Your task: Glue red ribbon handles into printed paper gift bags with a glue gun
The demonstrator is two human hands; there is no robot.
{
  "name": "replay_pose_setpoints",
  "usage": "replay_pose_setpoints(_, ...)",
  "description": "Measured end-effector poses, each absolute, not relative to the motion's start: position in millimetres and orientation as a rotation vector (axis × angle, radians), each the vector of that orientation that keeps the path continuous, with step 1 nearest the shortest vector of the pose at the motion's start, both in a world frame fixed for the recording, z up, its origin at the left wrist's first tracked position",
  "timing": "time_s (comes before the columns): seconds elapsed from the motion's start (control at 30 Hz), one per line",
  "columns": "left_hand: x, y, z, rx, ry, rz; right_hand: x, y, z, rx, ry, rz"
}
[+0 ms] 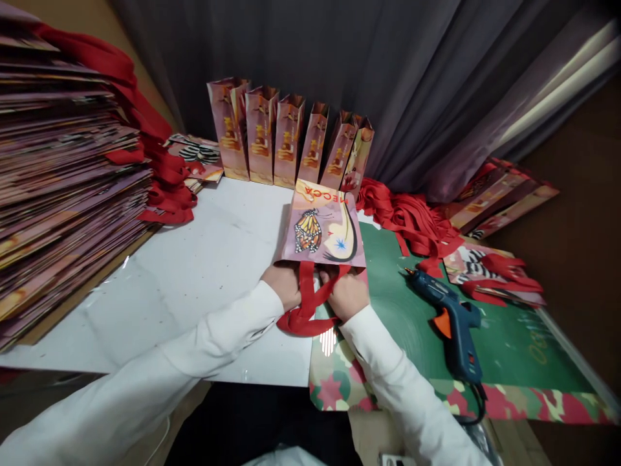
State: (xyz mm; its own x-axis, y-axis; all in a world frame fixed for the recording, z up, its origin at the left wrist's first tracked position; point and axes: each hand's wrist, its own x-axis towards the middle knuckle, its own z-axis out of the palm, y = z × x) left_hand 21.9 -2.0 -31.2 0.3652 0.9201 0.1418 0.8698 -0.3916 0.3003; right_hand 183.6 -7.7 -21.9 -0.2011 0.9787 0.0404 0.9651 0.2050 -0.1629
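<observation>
A paper gift bag (317, 226) with a butterfly, a face drawing and red lettering lies on its side on the table, its mouth toward me. My left hand (284, 287) reaches into the mouth at the left, fingers hidden inside. Beside it, my right hand (348, 296) is also partly inside the mouth at the right; the bag covers most of its fingers. A red ribbon handle (305, 304) hangs from the bag's edge between my hands and loops down onto the table. Whether either hand grips the bag cannot be seen.
Several upright paper bags (288, 139) stand in a row at the back. A tall stack of flat bags (63, 194) rises at the left. Red ribbons (412, 213) are heaped behind the green mat (388, 304). A blue glue gun (451, 317) lies right of my hands.
</observation>
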Motion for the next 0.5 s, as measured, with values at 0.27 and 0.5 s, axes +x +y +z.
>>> replay_pose_setpoints(0.27, 24.0, -4.8, -26.7, 2.483, 1.642, 0.379, 176.8, -9.5, -21.8, -1.926, -2.320, 0.152)
replay_pose_setpoints(0.5, 27.8, -4.7, -29.9, 2.514, 1.641, 0.435, 181.8, -2.1, -16.4, -1.788, -2.354, 0.268)
